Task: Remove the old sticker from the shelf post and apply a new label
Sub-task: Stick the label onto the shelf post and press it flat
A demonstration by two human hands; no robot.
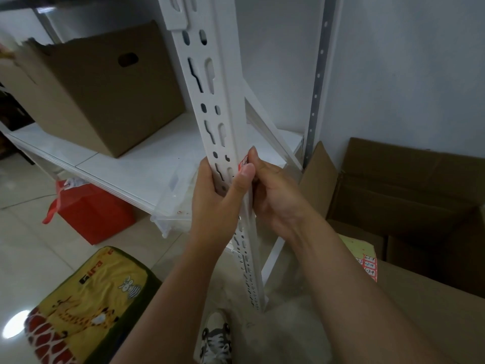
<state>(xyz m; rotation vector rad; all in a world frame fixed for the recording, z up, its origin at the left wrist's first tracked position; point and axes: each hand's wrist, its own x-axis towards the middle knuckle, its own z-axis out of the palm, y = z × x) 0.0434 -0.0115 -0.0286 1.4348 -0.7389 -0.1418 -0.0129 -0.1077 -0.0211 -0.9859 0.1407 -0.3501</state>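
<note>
A white slotted shelf post [210, 101] runs down the middle of the view. My left hand [220, 195] grips the post from the left, its thumb lying over the corner. A small red and white sticker [242, 164] sits on the post's right face, mostly covered. My right hand [270, 185] reaches in from the right, and its fingertips pinch at the sticker's edge just above my left thumb. A sheet of red labels with handwritten numbers [370, 266] lies on a yellow-green card to the lower right.
A brown cardboard box [99, 90] stands on the white shelf board [147, 156]. Under the shelf sit a red bag [89, 211] and clear plastic packaging [173, 222]. Open cardboard boxes [409, 195] fill the right side. A yellow giraffe-print cushion [86, 300] lies on the tiled floor.
</note>
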